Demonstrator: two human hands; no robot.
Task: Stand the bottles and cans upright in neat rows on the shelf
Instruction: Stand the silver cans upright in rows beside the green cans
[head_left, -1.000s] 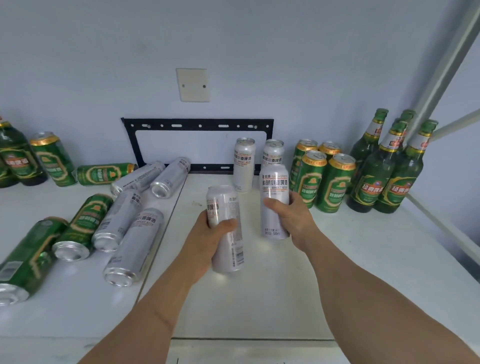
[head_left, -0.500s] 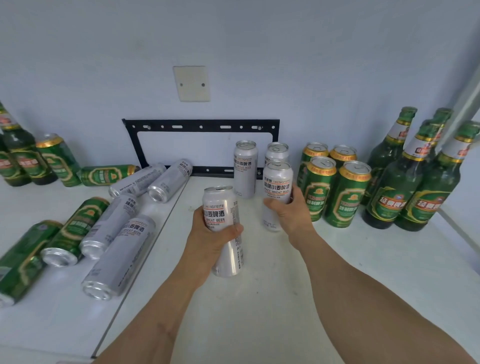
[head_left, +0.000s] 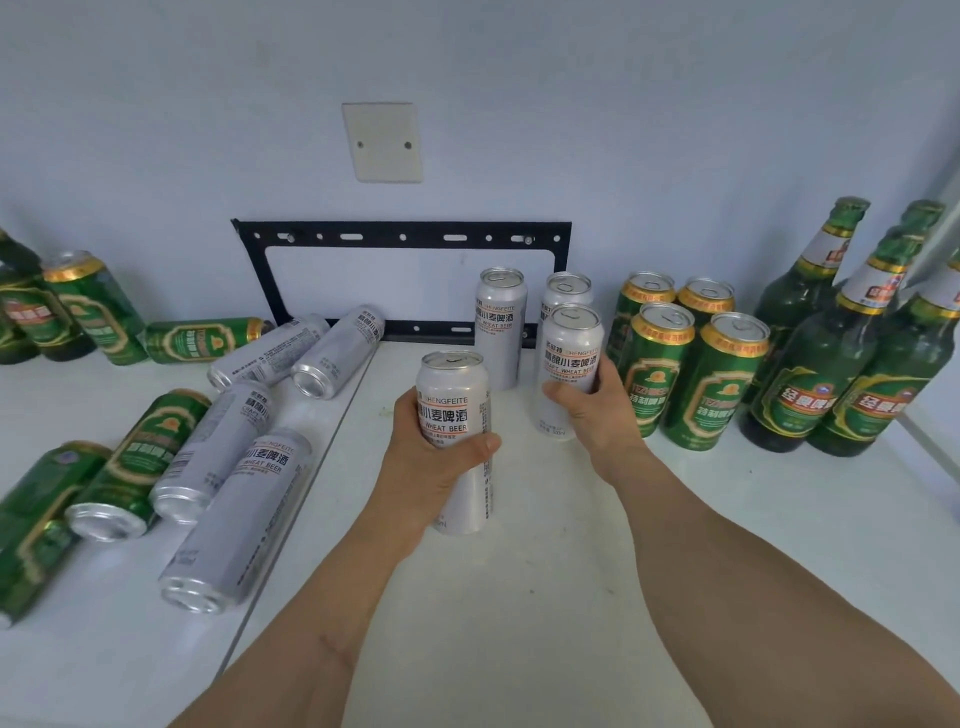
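Note:
My left hand grips an upright silver can in the middle of the white shelf. My right hand holds a second upright silver can just in front of two standing silver cans. Right of these stand several green cans, then several green bottles at the far right. On the left, several silver cans and green cans lie on their sides.
A black metal bracket and a blank wall plate are fixed to the back wall. More green cans and a bottle stand at the far left. A seam divides the shelf boards. A shelf post rises at right.
Both hands have carried their silver cans toward the back rows. The right hand's can now stands close in front of the rear silver can, and the view has moved nearer.

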